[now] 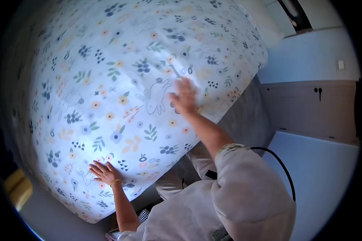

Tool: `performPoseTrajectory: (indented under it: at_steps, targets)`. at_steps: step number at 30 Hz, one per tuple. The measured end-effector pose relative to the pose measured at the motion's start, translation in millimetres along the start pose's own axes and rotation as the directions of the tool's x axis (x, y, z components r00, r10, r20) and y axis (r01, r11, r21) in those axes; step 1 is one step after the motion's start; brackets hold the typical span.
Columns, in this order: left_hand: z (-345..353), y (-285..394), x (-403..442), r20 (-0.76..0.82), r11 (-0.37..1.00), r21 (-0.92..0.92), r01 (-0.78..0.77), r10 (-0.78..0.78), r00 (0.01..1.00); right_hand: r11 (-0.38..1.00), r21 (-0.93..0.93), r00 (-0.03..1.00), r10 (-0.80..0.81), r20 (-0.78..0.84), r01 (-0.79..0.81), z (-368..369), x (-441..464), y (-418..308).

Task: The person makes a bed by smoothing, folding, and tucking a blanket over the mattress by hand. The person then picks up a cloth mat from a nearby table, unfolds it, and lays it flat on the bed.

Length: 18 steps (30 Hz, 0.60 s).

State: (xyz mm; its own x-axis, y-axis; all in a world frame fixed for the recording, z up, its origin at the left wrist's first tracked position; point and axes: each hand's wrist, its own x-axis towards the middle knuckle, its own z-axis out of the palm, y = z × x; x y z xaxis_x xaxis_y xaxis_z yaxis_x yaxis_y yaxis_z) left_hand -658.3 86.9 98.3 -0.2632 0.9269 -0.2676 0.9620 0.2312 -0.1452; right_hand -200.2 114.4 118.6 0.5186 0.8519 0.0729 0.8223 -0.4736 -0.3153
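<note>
A white bedsheet (149,132) printed with rabbits, flowers and leaves covers the bed in front of me. My left hand (103,172) lies flat on it near the close edge, fingers spread, with a thin bracelet on the wrist. Farther out, my right hand (184,96) is over the sheet beside a printed rabbit, blurred by motion. Its thumb stands apart from the other fingers, and I see nothing held in it. Small creases run through the cloth just beyond this hand.
A wooden door (309,106) with a key in its lock and a wall switch (341,64) are on the right. Behind my right shoulder curves a black cable (283,162). A yellow object (18,188) stands at far left. Something checkered (143,215) sits below my left forearm.
</note>
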Motion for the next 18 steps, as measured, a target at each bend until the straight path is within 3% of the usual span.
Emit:
performPoseTrajectory:
  at_steps: [1,2,3,4,6,7,8,9,10,11,13,15,17,18]
  targets:
    - [-6.6,4.0,2.3,0.057,0.998,0.05,0.025,-0.028,0.998,0.969,-0.14,0.977,0.21,0.027,-0.205,-25.7,-11.9,55.3]
    - [-9.7,5.6,3.2,0.065,0.998,0.042,0.054,-0.057,0.996,0.852,-0.269,0.885,0.465,-0.006,-0.449,-47.1,-25.0,97.7]
    - [-13.2,13.5,4.5,0.07,0.996,0.033,0.083,-0.085,0.994,0.736,-0.419,0.834,0.54,-0.114,-0.533,-53.8,-42.8,140.2]
    - [-17.9,29.6,7.4,0.06,0.999,0.024,0.039,-0.04,0.997,0.709,-0.333,0.771,0.628,-0.103,-0.622,-68.0,-50.3,161.4]
    - [-30.4,73.3,7.5,0.037,0.999,0.002,-0.046,0.046,0.998,0.729,-0.275,0.775,0.619,-0.129,-0.627,-79.8,-39.8,175.4]
    - [-35.9,106.0,6.3,0.01,0.983,0.071,-0.169,0.169,0.986,0.738,-0.25,0.778,0.612,-0.14,-0.626,-83.3,-32.4,180.3]
    - [-68.3,156.0,-3.4,0.082,0.976,0.009,-0.216,0.215,0.973,0.823,-0.215,0.849,0.522,-0.078,-0.526,-77.7,-23.0,177.8]
    - [-74.7,194.4,-5.2,0.056,0.939,0.015,-0.343,0.342,0.938,0.891,-0.175,0.906,0.421,-0.025,-0.419,-68.1,-9.3,168.0]
    - [-88.5,238.9,-12.4,0.093,0.919,-0.008,-0.394,0.393,0.915,0.894,-0.279,0.869,0.421,0.26,-0.35,-71.2,-2.1,145.1]
    - [-91.8,274.4,-16.3,0.094,0.865,-0.056,-0.499,0.502,0.86,0.869,-0.32,0.756,0.489,0.436,-0.377,-79.2,9.6,131.4]
    - [-123.3,345.7,-35.5,0.214,0.77,0.011,-0.638,0.622,0.754,0.867,-0.332,0.676,0.497,0.544,-0.371,-88.8,25.2,131.0]
    - [-124.1,396.6,-47.9,0.275,0.589,0.043,-0.807,0.769,0.577,0.871,-0.355,0.602,0.491,0.629,-0.339,-102.7,39.1,134.4]
    - [-131.1,438.7,-73.0,0.308,0.524,0.094,-0.847,0.793,0.525,0.893,-0.302,0.623,0.449,0.641,-0.332,-103.5,40.2,141.9]
    - [-140.3,458.3,-82.3,0.391,0.581,0.122,-0.805,0.717,0.577,0.902,-0.288,0.628,0.432,0.648,-0.323,-102.4,40.0,147.1]
